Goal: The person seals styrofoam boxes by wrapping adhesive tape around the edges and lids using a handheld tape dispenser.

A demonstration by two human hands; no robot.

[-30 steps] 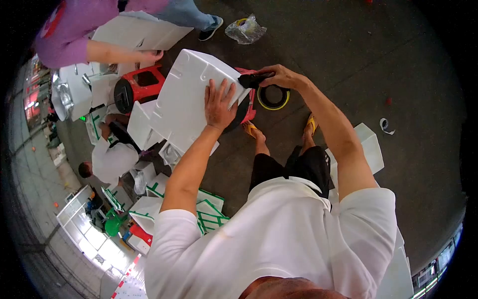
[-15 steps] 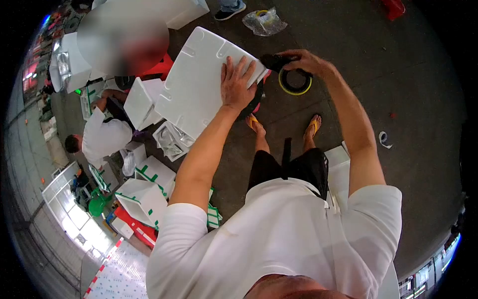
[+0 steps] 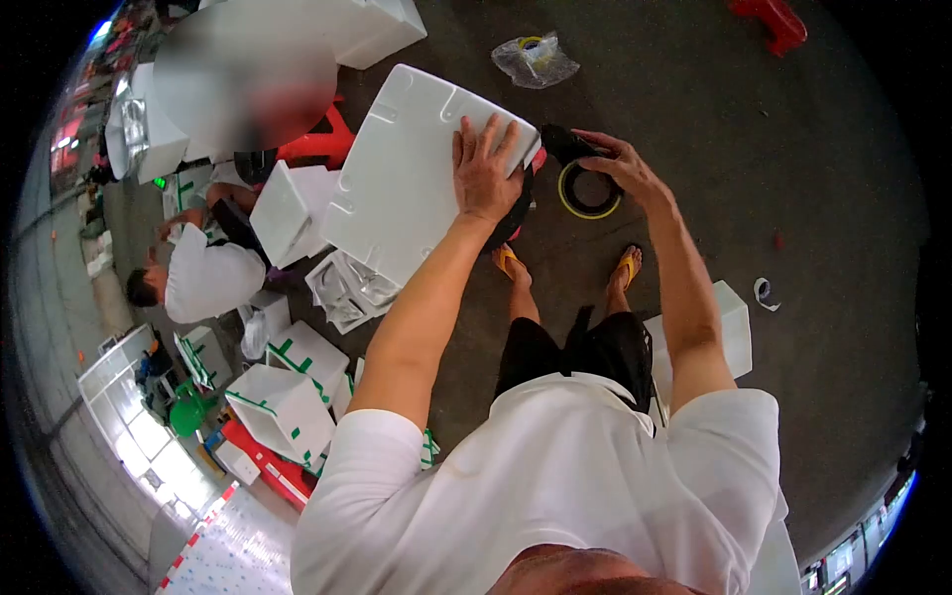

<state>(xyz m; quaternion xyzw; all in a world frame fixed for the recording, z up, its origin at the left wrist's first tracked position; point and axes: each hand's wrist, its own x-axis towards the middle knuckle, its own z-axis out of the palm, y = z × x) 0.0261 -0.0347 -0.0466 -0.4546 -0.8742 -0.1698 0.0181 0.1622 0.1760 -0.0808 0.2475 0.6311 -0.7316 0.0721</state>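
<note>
A large white foam box (image 3: 402, 164) is in front of me, its smooth face turned up. My left hand (image 3: 486, 174) lies flat on that face near the right edge, fingers spread. Just past this edge, my right hand (image 3: 627, 169) grips a black tape dispenser (image 3: 565, 145). Its tape roll (image 3: 589, 205), with a yellow rim, hangs below the fingers. The dispenser's near end is close to the box edge; whether they touch I cannot tell. Something black and pink shows partly under the box.
On the left, a person in a white shirt (image 3: 208, 276) bends among foam boxes (image 3: 283, 412) with green tape. A foam box (image 3: 729, 327) stands by my right leg. A plastic bag (image 3: 535, 61), a tape scrap (image 3: 765, 294) and a red object (image 3: 772, 25) lie on the floor.
The view has shifted slightly, so the box, both hands and the dispenser appear a little farther right. A shoe at the top has left the picture. More of the box by my right leg shows.
</note>
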